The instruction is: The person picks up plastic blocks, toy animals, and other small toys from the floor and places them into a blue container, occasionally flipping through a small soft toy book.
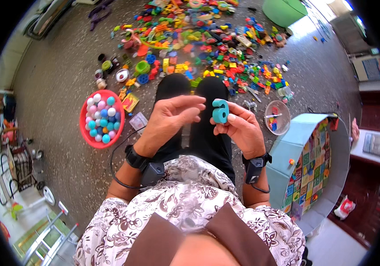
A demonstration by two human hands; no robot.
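My right hand (pixel 244 124) holds a teal toy numeral (pixel 220 111) between thumb and fingers, above my right thigh. Its shape looks like a 6 or a 5. To the left of it is my left hand (pixel 176 116), empty, fingers apart and pointing toward the numeral without touching it. Beyond my knees, many plastic building blocks (pixel 223 60) and small toys lie scattered over the speckled floor. A red basin (pixel 83 123) filled with white, pink, blue and teal balls stands on my left. A small white basket (pixel 288 121) with a few coloured pieces is on my right.
On the right stands a light blue padded play pen (pixel 283 159) with a patterned mat inside. A green tub (pixel 284 13) is at the far right. A metal ladder (pixel 48 232) and a wheeled cart (pixel 20 166) stand at the left. Near the basin lies a small picture card (pixel 139 122).
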